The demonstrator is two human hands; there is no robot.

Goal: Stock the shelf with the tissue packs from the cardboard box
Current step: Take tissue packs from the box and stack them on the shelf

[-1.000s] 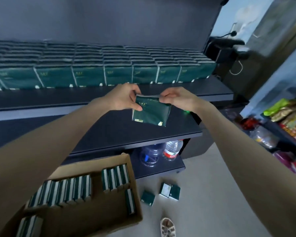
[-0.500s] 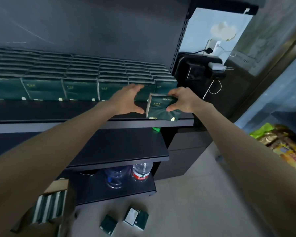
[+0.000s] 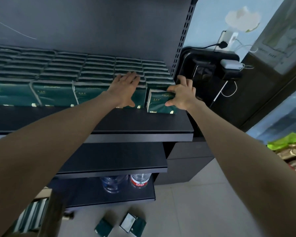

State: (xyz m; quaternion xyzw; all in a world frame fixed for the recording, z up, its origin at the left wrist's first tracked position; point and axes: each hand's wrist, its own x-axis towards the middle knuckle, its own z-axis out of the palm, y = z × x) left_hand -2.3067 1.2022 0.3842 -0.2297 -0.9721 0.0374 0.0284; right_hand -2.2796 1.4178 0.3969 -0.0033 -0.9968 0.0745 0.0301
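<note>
A dark green tissue pack (image 3: 158, 103) stands upright on the top shelf (image 3: 143, 124), at the right end of the front row. My right hand (image 3: 182, 94) grips its right side, thumb low and fingers over the top. Flat on the neighbouring stocked packs (image 3: 55, 93), fingers straight, lies my left hand (image 3: 125, 86). Several rows of the same green packs fill the shelf behind. The cardboard box (image 3: 41, 211) with more packs shows at the bottom left, partly cut off.
Three loose packs (image 3: 125, 226) lie on the floor below. A lower shelf (image 3: 113, 159) is bare, and water bottles (image 3: 138, 180) stand on the bottom one. A black unit with cables (image 3: 210, 65) sits right of the shelf. Snack bags (image 3: 290, 147) are at the far right.
My right hand carried the pack from in front of the shelf onto its right end. My left hand let go of the pack and moved onto the stocked packs. The view shifted up and right.
</note>
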